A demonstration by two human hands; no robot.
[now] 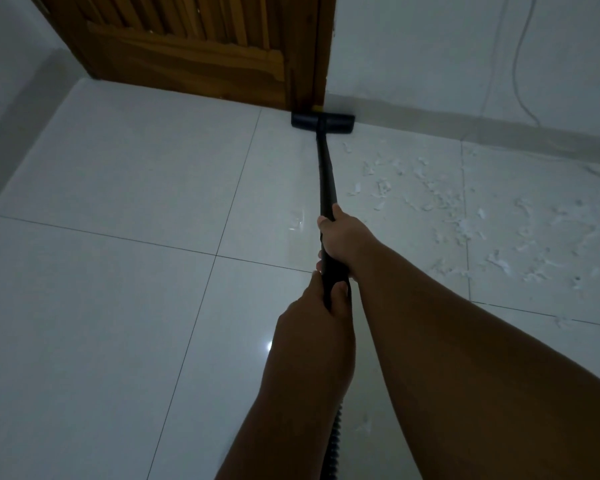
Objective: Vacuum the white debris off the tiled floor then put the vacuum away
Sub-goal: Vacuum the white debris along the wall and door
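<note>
A black vacuum wand [324, 174] runs away from me to its flat floor head [323, 121], which rests on the tiled floor [118, 271] against the wall by the door frame. My right hand [342, 237] grips the wand higher up. Just behind it, my left hand [314, 306] is closed around the same wand. A ribbed black hose [334, 445] trails down beneath my arms. White debris [465, 216] lies scattered over the tiles to the right of the wand, with a few flecks [297, 220] just left of it.
A wooden door [194, 46] stands at the back, left of the floor head. A white wall [465, 46] with a thin cable [518, 64] hanging down it runs along the right. Another wall [7, 81] borders the left side.
</note>
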